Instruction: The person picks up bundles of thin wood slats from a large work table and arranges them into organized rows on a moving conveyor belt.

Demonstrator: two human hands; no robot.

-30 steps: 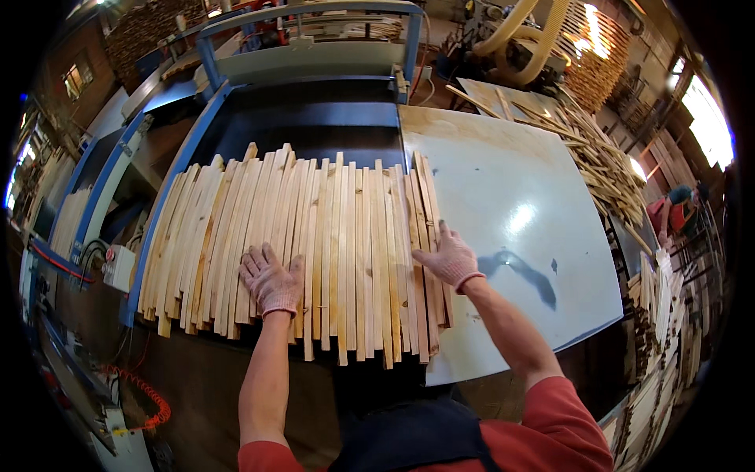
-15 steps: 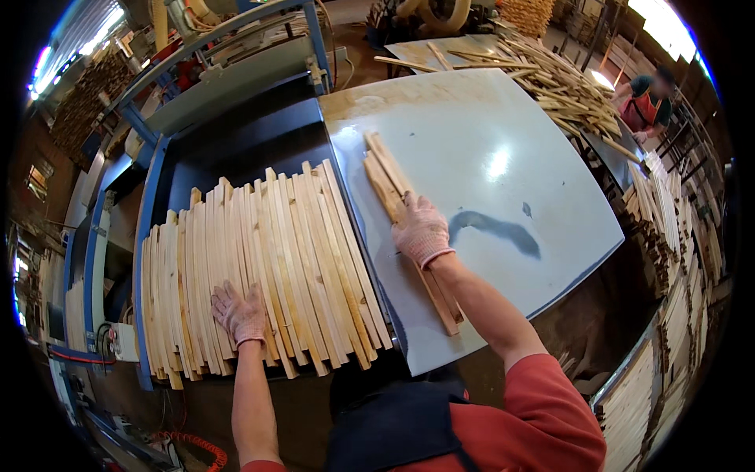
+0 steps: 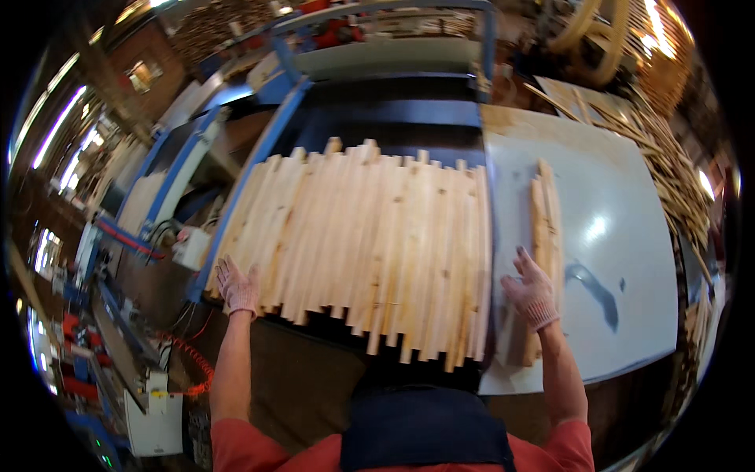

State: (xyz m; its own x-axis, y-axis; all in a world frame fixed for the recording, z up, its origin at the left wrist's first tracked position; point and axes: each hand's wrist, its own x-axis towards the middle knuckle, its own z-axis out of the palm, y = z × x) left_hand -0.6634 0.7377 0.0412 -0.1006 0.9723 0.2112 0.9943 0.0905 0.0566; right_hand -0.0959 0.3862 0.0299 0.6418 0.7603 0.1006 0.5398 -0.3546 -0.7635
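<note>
A row of wooden strips (image 3: 370, 244) lies side by side on a dark machine bed, with uneven ends. My left hand (image 3: 237, 285), in a pale knitted glove, is at the row's left edge near its front, fingers stretched out and slightly apart. Over on the grey tabletop lies a small group of loose wooden strips (image 3: 548, 212). Beside and partly in front of them is my gloved right hand (image 3: 531, 291), its fingers spread and nothing gripped. Whether that hand touches the loose strips, I cannot tell.
The grey tabletop (image 3: 621, 181) adjoins the machine bed on the right. A blue metal frame (image 3: 271, 141) borders the bed. A heap of wood strips (image 3: 684, 189) lies at far right. An orange coiled hose (image 3: 206, 370) hangs at lower left.
The view has swung left. My left hand has gone from the top of the row to its left edge. My right hand has released the loose strips and moved toward the row.
</note>
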